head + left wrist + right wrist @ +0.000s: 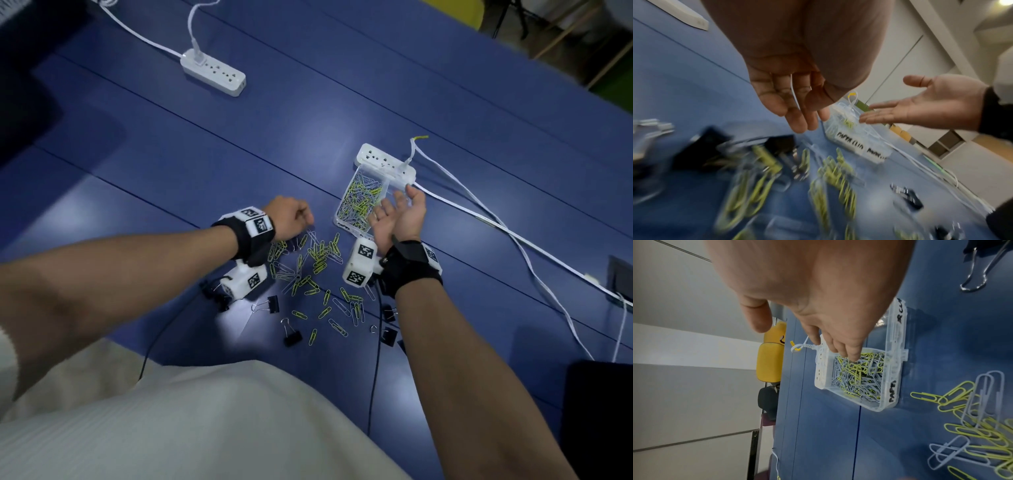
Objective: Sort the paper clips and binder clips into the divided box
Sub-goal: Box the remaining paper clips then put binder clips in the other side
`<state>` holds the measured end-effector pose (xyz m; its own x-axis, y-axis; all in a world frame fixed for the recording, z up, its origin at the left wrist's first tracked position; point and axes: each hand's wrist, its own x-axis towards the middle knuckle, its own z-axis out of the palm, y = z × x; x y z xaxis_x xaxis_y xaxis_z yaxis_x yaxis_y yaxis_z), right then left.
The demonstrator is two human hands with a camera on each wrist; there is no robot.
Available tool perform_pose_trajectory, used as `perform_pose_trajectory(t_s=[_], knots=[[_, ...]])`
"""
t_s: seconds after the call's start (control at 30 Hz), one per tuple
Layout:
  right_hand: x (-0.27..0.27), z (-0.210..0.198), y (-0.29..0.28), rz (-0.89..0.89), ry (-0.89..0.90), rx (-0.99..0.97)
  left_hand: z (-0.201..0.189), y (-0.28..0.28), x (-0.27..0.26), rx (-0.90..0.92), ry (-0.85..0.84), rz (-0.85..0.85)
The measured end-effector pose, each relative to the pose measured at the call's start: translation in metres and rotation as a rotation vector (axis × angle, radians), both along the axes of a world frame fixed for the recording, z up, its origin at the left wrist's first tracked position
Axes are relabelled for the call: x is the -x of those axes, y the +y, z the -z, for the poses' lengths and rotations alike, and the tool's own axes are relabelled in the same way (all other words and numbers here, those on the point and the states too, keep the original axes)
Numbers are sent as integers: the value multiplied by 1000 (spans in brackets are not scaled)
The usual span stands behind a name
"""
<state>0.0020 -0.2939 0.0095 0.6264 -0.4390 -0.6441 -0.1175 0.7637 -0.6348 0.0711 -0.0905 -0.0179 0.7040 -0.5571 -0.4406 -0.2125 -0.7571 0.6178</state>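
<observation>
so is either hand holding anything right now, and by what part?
Left hand pinches a pale paper clip between thumb and fingers, near one end. Right hand is open, palm up, beside the divided box, holding nothing.

The divided box [346, 219] was a clear plastic tray lying flat on the blue tabletop [205, 154], with white labels on its near wall handwritten "PAPER CLIP". One compartment held a tangled heap of yellow-green and pale blue paper clips [859, 374]. More loose paper clips [318, 257] of the same two colours lay scattered flat on the tabletop just beside the box, some overlapping in a cluster, others apart. Several black binder clips [272, 304] with silver wire handles lay among and around the near edge of that scatter, well apart from each other.
</observation>
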Motion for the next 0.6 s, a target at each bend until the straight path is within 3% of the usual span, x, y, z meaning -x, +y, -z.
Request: perform_pose_trajectory(t_s=[0.1,0.2,0.3,0.4,0.5,0.6], knots=[[8,0,3,-91,18,114,7,24,13,-57,-34,38],[23,8,16,-265,145,348,12,37,28,-117,-110,72],[48,25,37,-447,278,746,17,41,45,-202,-216,161],[75,41,58,-757,400,1145,23,44,58,-257,-327,248],[89,55,80,-997,371,1347,23,49,57,-208,-347,178],[89,60,98,-1125,394,1474,23,59,45,-177,-374,100]])
